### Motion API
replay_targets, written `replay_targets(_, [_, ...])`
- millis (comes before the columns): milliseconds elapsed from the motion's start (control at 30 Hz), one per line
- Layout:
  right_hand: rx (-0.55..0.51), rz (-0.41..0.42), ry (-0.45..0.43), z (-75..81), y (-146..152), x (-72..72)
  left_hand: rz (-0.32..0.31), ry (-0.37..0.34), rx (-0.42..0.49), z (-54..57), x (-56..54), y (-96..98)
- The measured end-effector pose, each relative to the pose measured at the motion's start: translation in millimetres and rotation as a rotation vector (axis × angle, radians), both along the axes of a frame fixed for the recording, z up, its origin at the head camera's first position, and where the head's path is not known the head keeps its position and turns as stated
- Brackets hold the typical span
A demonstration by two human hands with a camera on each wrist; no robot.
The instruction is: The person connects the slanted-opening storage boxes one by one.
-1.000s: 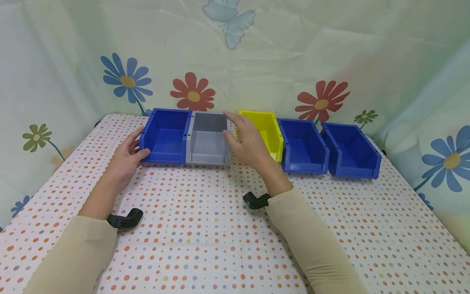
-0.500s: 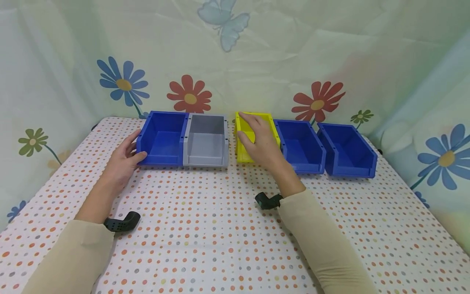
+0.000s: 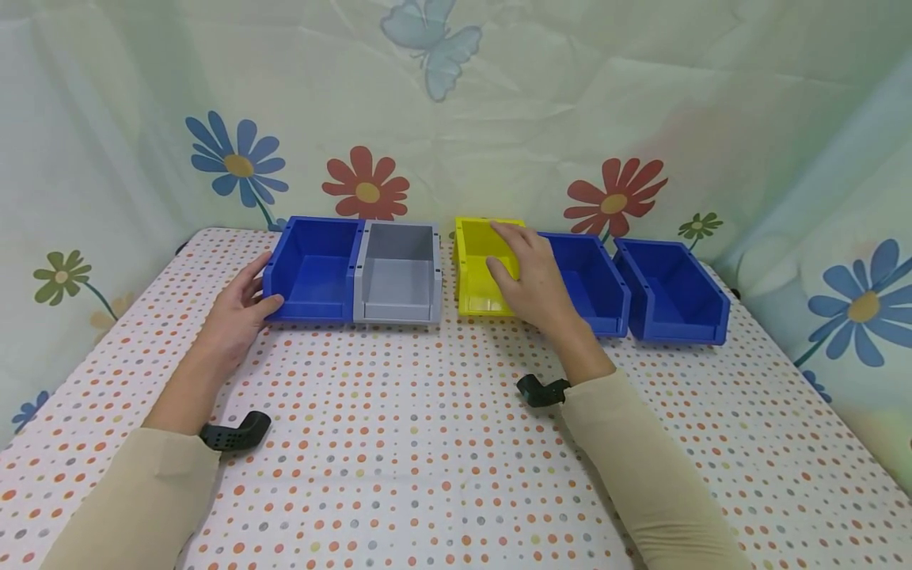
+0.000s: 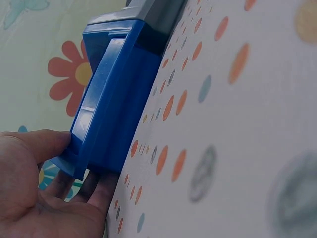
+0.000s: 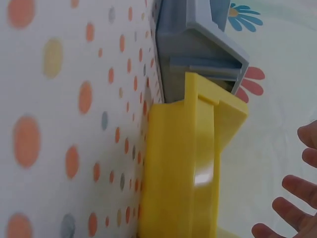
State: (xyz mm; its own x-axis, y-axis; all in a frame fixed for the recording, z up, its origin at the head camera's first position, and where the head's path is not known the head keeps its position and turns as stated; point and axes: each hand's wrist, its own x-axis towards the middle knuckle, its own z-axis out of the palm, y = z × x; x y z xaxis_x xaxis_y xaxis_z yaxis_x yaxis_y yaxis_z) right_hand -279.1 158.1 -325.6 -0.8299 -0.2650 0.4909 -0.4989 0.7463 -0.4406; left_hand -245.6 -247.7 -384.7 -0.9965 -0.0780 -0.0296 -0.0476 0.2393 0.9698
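My left hand (image 3: 235, 321) grips the left side of the leftmost blue storage bin (image 3: 317, 281). In the left wrist view, the thumb presses the front corner of that bin (image 4: 114, 106) while the fingers reach along its side. Touching it on the right is a grey storage bin (image 3: 399, 281). Across a narrow gap stands a yellow storage bin (image 3: 472, 277), partly covered by my right hand (image 3: 537, 285), which hovers over its right side with spread fingers and holds nothing. The right wrist view shows those fingers apart from the yellow bin (image 5: 173, 173).
Two more blue bins, a nearer one (image 3: 587, 293) and a far-right one (image 3: 673, 293), stand to the right of the yellow bin. All sit on a dotted tablecloth (image 3: 370, 475), before a flowered cloth backdrop (image 3: 499, 142).
My right hand has moved rightward from the grey bin's right edge, across the gap, to above the yellow bin's right side. My left hand stays on the blue bin.
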Motion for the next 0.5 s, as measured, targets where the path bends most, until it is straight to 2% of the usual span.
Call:
replay_targets(233, [0.019, 0.001, -0.024, -5.5, 9.6, -2.0, 0.005, 0.007, -0.002, -0.1, -0.2, -0.6])
replay_targets(500, [0.142, -0.056, -0.114, -9.5, 15.6, -2.7, 0.004, 0.003, 0.009, -0.1, -0.6, 0.3])
